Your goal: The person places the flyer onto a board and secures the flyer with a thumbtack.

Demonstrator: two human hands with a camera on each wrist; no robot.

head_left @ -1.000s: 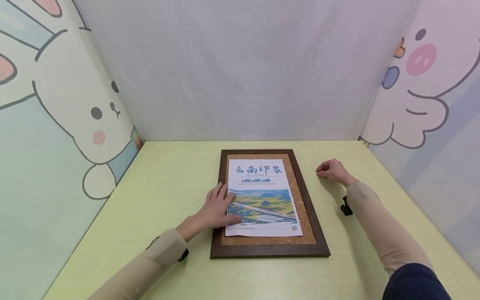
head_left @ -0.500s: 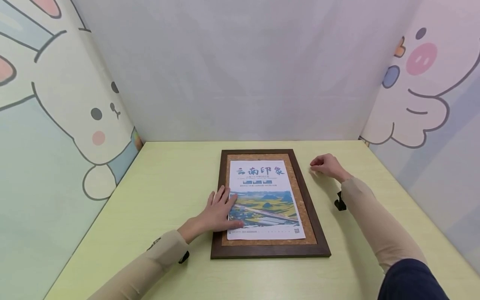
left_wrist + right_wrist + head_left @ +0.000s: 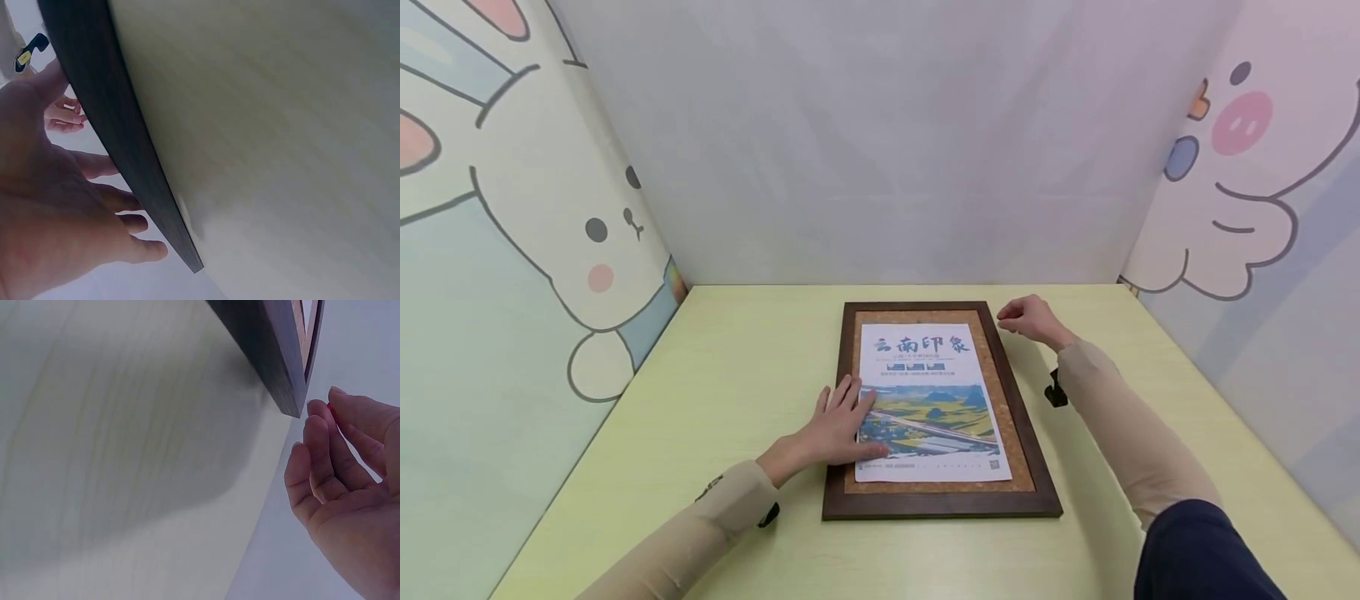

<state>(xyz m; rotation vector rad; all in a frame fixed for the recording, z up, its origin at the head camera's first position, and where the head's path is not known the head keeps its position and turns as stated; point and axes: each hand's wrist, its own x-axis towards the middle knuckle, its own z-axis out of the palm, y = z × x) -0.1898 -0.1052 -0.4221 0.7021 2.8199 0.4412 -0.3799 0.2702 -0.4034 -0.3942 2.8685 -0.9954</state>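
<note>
A white poster (image 3: 917,379) with blue characters and a printed landscape lies on a cork board (image 3: 1018,475) with a dark brown wooden frame (image 3: 940,505). My left hand (image 3: 833,429) rests with spread fingers over the frame's left side and the poster's left edge; in the left wrist view its fingers reach past the frame's side. My right hand (image 3: 1033,319) is beside the frame's far right corner, thumb and forefinger together. Between those fingertips, the right wrist view shows a bit of a tiny red thing (image 3: 330,408), mostly hidden by the fingers.
The board lies on a pale yellow wooden table (image 3: 737,358). A light curtain-like wall (image 3: 880,150) stands behind it, with cartoon-printed panels along the left (image 3: 587,275) and right sides (image 3: 1225,200).
My right hand has moved left and farther away, up to the frame's far right corner. The poster has slid slightly right and nearer, with my left hand on it.
</note>
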